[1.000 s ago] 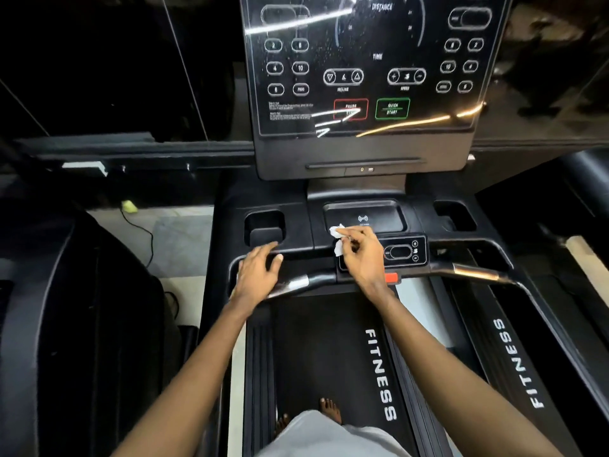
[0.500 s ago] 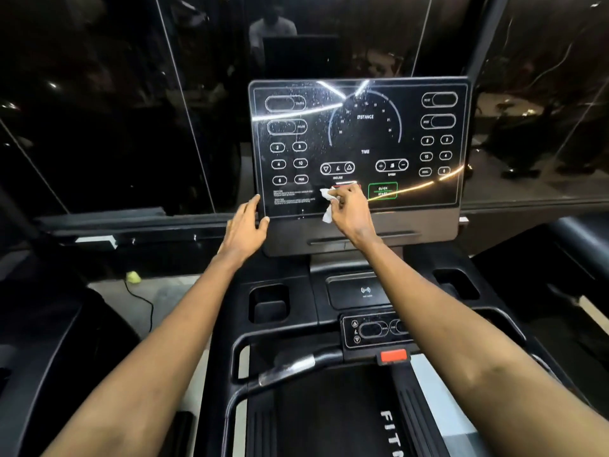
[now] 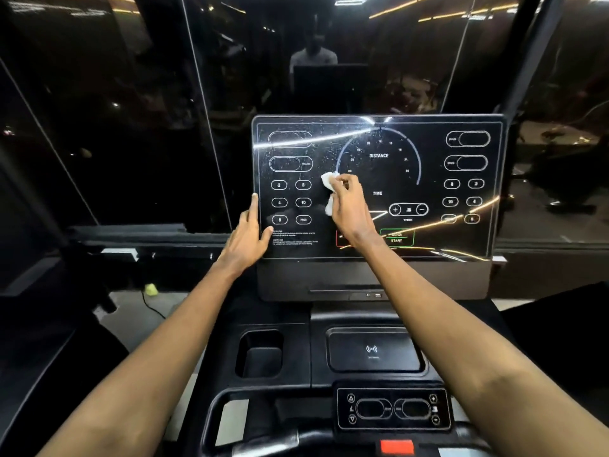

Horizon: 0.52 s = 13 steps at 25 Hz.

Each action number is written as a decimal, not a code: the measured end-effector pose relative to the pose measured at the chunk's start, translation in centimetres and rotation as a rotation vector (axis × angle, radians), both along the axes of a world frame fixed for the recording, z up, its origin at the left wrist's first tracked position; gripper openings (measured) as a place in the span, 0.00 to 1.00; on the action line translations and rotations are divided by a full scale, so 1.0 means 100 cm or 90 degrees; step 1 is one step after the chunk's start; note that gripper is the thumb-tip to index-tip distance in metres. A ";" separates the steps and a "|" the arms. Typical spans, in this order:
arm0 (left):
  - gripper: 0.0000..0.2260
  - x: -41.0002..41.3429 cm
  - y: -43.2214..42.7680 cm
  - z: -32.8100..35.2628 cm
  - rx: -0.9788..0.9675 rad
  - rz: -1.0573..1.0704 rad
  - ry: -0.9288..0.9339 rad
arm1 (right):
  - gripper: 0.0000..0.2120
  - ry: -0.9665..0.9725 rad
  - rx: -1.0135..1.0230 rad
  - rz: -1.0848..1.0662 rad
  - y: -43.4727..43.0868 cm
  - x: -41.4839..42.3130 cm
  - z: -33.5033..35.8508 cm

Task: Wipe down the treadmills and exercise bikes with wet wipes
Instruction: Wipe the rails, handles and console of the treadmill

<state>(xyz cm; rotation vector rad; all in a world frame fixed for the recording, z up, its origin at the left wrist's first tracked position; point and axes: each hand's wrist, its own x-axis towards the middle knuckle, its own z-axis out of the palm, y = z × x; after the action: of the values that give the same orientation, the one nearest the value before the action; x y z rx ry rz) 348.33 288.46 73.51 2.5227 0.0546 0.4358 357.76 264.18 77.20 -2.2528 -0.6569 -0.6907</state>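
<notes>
The right hand point(image 3: 351, 207) clamps its grip on a crumpled white wet wipe point(image 3: 329, 182) against the glossy black treadmill console screen point(image 3: 435, 179); the left hand point(image 3: 248, 239), grip apart, touches its nine-o'clock edge.

Both arms stretch forward; left grip point(image 3: 247, 237) flat (fingers straight), right grip point(image 3: 351, 209) curled round a wipe point(image 3: 329, 181).

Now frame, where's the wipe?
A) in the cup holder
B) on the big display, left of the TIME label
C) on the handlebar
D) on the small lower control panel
B: the right hand holds the white wipe against the display, just left of the TIME label.
</notes>
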 end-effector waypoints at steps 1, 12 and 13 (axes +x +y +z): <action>0.38 0.000 -0.001 -0.003 -0.005 0.000 -0.014 | 0.17 -0.011 -0.014 -0.003 0.001 0.000 -0.002; 0.31 0.025 0.008 -0.004 -0.112 0.023 -0.080 | 0.31 -0.077 -0.190 -0.094 0.037 0.003 -0.007; 0.31 0.029 0.009 -0.005 -0.118 0.016 -0.081 | 0.32 -0.086 -0.207 -0.098 0.042 -0.001 -0.010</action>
<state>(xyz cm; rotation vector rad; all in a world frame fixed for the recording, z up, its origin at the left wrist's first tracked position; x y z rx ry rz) 351.20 289.41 73.03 2.3105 0.0744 0.5726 357.63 268.34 76.19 -2.5934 -0.7067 -0.8691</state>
